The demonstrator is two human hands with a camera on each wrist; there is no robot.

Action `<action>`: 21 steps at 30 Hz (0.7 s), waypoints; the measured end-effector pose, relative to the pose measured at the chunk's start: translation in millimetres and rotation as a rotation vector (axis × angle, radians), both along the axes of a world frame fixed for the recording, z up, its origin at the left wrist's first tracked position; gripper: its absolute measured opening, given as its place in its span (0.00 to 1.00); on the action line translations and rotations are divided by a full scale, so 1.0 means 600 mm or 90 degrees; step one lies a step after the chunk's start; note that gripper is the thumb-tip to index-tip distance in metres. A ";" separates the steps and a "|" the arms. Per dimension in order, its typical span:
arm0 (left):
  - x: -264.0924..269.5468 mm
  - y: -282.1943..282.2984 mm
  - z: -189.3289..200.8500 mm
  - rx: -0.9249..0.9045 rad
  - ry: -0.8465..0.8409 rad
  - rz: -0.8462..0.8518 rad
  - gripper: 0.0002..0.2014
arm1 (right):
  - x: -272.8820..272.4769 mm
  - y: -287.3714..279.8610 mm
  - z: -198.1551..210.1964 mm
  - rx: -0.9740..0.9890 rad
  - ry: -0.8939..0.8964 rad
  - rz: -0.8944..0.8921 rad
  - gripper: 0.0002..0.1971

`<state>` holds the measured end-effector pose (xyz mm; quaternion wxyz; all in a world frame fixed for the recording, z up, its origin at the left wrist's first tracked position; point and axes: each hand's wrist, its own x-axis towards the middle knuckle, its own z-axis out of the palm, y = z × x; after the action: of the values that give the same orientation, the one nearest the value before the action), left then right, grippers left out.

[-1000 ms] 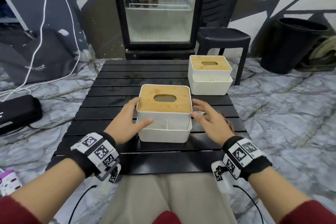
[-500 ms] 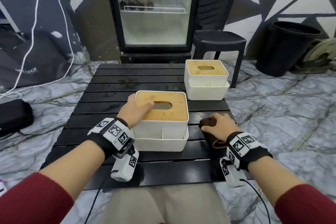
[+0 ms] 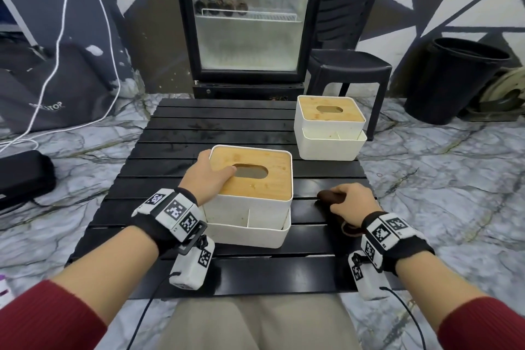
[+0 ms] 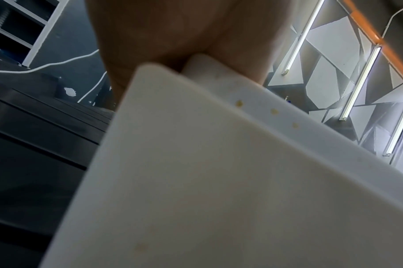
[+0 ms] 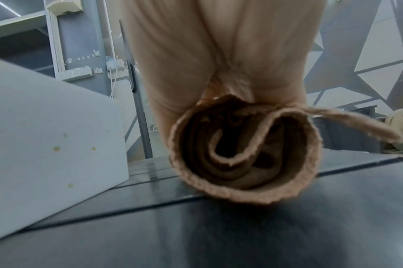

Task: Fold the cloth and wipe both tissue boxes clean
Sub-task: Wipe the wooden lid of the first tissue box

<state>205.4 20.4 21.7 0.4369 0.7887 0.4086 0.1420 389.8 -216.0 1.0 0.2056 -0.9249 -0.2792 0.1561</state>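
Note:
The near tissue box (image 3: pixel 255 207), white with a bamboo lid, stands mid-table. My left hand (image 3: pixel 208 176) grips its top left corner, thumb on the lid by the slot; the left wrist view shows its spotted white wall (image 4: pixel 196 172) under the palm. The second tissue box (image 3: pixel 329 133) stands at the table's far right. To the right of the near box, my right hand (image 3: pixel 349 202) curls over the brown cloth (image 3: pixel 331 197) lying on the table. The right wrist view shows the cloth (image 5: pixel 244 154) rolled into a bundle beneath the palm, with the near box's stained side (image 5: pixel 53 148) at left.
The black slatted table (image 3: pixel 176 150) stands on a marble-patterned floor. Behind it are a glass-door fridge (image 3: pixel 247 17), a black stool (image 3: pixel 349 71) and a black bin (image 3: pixel 451 79). A black case (image 3: pixel 22 176) lies on the floor at left.
My left hand rose from the near box's side onto its lid corner. My right hand left the box and closed over the brown cloth beside it.

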 end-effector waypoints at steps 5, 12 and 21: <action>-0.032 0.018 0.006 0.009 0.000 0.014 0.28 | -0.025 0.030 0.041 0.174 -0.007 0.059 0.18; -0.047 0.021 0.008 0.042 -0.011 -0.008 0.36 | -0.112 0.100 0.119 0.286 -0.028 0.310 0.18; -0.049 0.014 0.009 0.046 -0.018 -0.011 0.33 | -0.161 0.104 0.086 0.107 -0.161 0.366 0.19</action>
<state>176.2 28.8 27.1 0.4151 0.8053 0.3901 0.1641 292.9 -153.4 52.4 0.1923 -0.8002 -0.5640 0.0681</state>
